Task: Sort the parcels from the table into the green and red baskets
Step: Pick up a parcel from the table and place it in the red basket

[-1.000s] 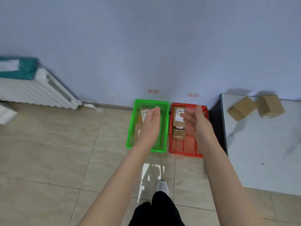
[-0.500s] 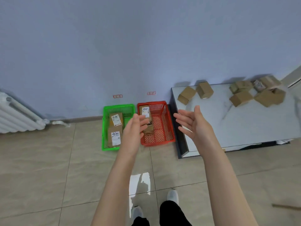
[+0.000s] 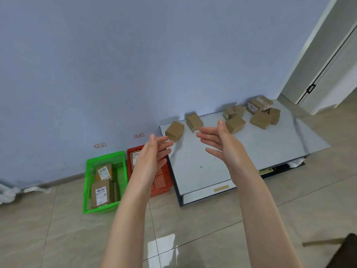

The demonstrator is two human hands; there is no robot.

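While both hands hang in the air, empty, with fingers straight and spread, the green basket [image 3: 104, 156] sits on the floor down and left of the left hand [image 3: 152, 153], two labelled parcels [image 3: 100, 192] lying inside. The red basket [image 3: 162, 178] is partly hidden beneath that hand. Just past its fingertips a brown parcel [image 3: 174, 130] rests on the table [image 3: 251, 149]; a second parcel [image 3: 194, 122] lies just beyond the right hand [image 3: 218, 140], and a cluster of parcels [image 3: 258, 117] lies farther right.
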